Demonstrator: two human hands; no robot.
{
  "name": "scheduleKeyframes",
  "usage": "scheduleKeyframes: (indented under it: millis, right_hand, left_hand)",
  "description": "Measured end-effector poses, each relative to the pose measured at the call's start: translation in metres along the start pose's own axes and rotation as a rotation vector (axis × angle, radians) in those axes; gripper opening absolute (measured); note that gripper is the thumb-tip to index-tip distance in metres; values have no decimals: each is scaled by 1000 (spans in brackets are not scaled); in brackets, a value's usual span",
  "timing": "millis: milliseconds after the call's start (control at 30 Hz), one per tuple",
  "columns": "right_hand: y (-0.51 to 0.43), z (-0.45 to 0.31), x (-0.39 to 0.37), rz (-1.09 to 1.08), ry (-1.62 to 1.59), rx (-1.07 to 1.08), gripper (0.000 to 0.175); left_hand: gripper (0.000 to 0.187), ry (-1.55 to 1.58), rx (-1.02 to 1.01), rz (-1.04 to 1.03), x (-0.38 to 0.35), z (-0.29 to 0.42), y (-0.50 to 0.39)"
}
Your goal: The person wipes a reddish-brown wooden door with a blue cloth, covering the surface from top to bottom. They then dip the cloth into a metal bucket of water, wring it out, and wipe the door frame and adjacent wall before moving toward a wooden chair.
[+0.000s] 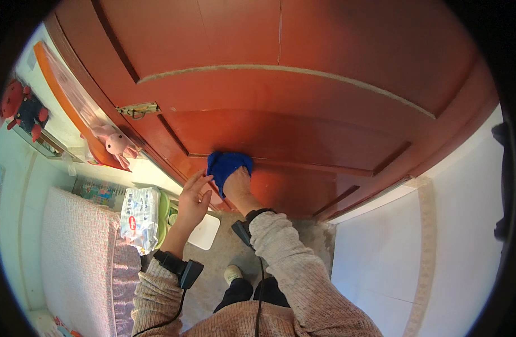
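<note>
A blue cloth (227, 165) is pressed against the lower part of a red-brown panelled wooden door (291, 135). My right hand (237, 187) is on the cloth, its fingers hidden under or behind the fabric. Just left of it, my left hand (194, 201) hangs with fingers apart and nothing in it, its fingertips close to the cloth's edge. Whether they touch the cloth, I cannot tell. Higher up on the door's left side sits a worn metal lock plate with a handle (138, 109).
Left of me is a bed with a floral cover (79, 244). Beside it stand a white printed plastic package (140, 219) and a green container (163, 215). A white flat-topped object (204, 231) is low by the door. A pink plush toy (116, 143) hangs there. At right runs a white wall (376, 248).
</note>
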State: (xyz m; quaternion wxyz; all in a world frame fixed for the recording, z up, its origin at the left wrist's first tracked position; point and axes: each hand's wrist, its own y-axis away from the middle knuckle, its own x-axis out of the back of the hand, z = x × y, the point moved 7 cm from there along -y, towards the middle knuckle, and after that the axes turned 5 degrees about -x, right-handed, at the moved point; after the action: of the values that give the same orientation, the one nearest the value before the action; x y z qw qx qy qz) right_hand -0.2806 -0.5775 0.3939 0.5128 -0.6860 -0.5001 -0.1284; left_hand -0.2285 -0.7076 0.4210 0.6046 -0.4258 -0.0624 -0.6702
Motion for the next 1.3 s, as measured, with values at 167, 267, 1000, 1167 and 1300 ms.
scheduleKeyframes:
  millis: [167,267,1000,1167,1300]
  right_hand:
    - [-16,16,91,-314,-528,-250,22]
    - [-24,-13,227,286,-120,242,24]
    - [-239,-99,395,785,612,368,51]
    - [-221,-152,264,240,687,662,44]
    - [-205,-159,213,147,826,718,48]
  left_hand:
    - [46,23,-224,52,-6,61,-26]
    - [48,21,-386,101,-7,122,-48]
    - [60,-242,-795,601,180,238,-155]
    - [60,-231,-933,490,150,249,-150]
    - [59,-62,-857,435,139,222,-148]
